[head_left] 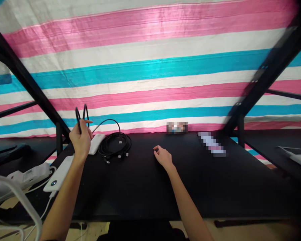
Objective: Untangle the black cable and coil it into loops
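At left hand (81, 140): black cable loops (78, 117), apparently gripped.

A plastic-looking sheet (150, 75) striped in pink, white and turquoise fills the background, its stripes running roughly level, with creases toward the upper left and a bright sheen near the middle. In front of it stand a black left post (37, 88) and a black right post (259, 78), both slanting in the wide view, each with a thin crossbar on its outer side. A matte black counter (130, 197) spans the space between, flanked by a dark left surface (43, 144) and right surface (271, 144). Beige floor (95, 230) shows below the near edge; the lower right corner falls into shadow.
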Demonstrator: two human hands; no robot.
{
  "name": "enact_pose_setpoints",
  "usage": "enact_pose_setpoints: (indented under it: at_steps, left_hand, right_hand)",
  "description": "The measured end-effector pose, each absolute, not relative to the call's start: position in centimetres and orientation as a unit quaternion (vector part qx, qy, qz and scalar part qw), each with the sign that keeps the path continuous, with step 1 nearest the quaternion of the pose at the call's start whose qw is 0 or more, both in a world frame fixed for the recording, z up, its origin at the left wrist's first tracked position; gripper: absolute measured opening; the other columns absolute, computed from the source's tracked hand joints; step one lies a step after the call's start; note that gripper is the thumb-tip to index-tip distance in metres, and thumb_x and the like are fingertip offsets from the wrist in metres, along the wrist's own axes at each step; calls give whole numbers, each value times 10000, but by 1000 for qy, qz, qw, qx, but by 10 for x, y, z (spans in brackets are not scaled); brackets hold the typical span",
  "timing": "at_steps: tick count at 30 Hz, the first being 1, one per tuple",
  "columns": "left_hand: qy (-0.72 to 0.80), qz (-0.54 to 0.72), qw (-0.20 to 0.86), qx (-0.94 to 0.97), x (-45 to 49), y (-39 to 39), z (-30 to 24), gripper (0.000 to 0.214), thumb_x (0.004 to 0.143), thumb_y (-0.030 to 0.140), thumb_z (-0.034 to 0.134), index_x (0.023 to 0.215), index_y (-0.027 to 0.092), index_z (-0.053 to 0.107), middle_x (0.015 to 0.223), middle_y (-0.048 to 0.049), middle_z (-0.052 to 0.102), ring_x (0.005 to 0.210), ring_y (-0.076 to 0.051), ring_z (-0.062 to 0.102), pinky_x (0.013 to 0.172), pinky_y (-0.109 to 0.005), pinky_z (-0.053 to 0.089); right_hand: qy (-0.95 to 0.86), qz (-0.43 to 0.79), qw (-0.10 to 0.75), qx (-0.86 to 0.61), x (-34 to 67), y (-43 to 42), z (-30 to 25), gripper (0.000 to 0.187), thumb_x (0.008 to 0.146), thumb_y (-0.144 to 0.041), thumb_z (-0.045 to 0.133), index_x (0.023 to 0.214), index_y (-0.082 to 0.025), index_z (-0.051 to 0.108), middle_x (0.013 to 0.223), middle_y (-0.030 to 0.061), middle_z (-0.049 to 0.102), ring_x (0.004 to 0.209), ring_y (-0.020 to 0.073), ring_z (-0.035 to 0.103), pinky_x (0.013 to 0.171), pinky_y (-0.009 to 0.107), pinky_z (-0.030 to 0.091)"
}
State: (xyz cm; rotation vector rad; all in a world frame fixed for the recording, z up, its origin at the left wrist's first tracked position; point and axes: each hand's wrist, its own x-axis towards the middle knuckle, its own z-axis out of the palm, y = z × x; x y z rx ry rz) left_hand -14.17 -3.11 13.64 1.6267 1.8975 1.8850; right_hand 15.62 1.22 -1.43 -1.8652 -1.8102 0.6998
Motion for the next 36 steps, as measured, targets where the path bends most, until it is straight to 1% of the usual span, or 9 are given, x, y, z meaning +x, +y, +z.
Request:
enact_pose_setpoints:
  at_steps: [5, 10, 12, 14, 17, 24, 28, 32, 36]
  left_hand:
    - [532, 618, 30, 578, -106, -64, 165, 334, 936, 419, 404, 936, 180, 637, 416, 74, 409, 377, -79, 364, 430, -200, 307]
    - [507, 512, 297, 627, -61, -87, 138, 351, 922, 426, 396, 1144, 174, 496, 441, 92, 467, 313, -78, 353, 364, -185, 276]
    - [502, 415, 419, 633, -40, -100, 111, 435, 928, 458, 336, 1233, 159, 417, 449, 87, 485, 313, -95, 363, 349, -195, 276]
    - [493, 311, 490, 648, -23, -114, 84, 483, 919, 451, 358, 1299, 153, 370, 475, 72, 522, 377, -119, 436, 398, -213, 343]
    - [459, 256, 463, 714, -12, -125, 56, 446, 892, 393, 466, 1301, 222, 427, 694, 15, 634, 640, -151, 578, 596, -246, 433]
    - [557, 383, 137, 724, -49, -96, 24, 246, 885, 345, 457, 1073, 259, 591, 1054, -66, 629, 1039, -245, 561, 941, -415, 379]
    - [629, 392, 66, 668, -68, -88, -6, 396, 856, 392, 467, 1226, 254, 503, 1230, -112, 557, 1172, -299, 498, 972, -492, 376]
    - [682, 411, 108, 595, -76, -87, -30, 563, 788, 502, 498, 1276, 223, 471, 1264, -145, 550, 1191, -361, 497, 960, -564, 399]
    - [657, 464, 253, 538, -79, -91, -33, 553, 722, 582, 582, 1155, 239, 559, 989, -83, 678, 952, -291, 655, 827, -402, 528]
  right_hand:
    - [-625, 355, 288, -633, 143, 11, -11, 348, 940, -439, 449, 1075, -164, 614, 993, 64, 644, 886, 188, 616, 795, 371, 489]
    - [-575, 539, 314, -530, 131, 10, -1, 857, 907, -595, -61, 1145, -150, 631, 983, 121, 683, 767, 177, 671, 559, 238, 483]
    - [-555, 589, 318, -494, 131, 8, 2, 918, 879, -596, -132, 1193, -150, 606, 1013, 134, 687, 777, 180, 682, 543, 239, 495]
    - [-539, 614, 324, -476, 134, 7, 4, 856, 892, -600, -75, 1243, -148, 562, 1029, 139, 686, 767, 176, 685, 543, 242, 507]
    - [-533, 622, 327, -472, 138, 5, 3, 681, 916, -589, 142, 1264, -155, 536, 1013, 126, 690, 686, 143, 677, 494, 202, 482]
    - [-616, 522, 321, -495, 131, -1, 0, 452, 745, -375, 666, 1162, -211, 608, 1087, 64, 682, 629, 116, 633, 469, 191, 447]
    - [-675, 396, 328, -529, 128, -6, -2, 429, 718, -225, 688, 1144, -224, 635, 1013, 46, 697, 886, 195, 640, 754, 282, 486]
    - [-730, 308, 331, -513, 128, -10, 2, 378, 781, -231, 650, 1154, -295, 642, 950, 21, 715, 920, 222, 651, 828, 314, 451]
    - [-769, 264, 348, -466, 127, -15, 9, 246, 860, -345, 595, 1089, -322, 682, 1052, 15, 704, 970, 224, 646, 854, 296, 434]
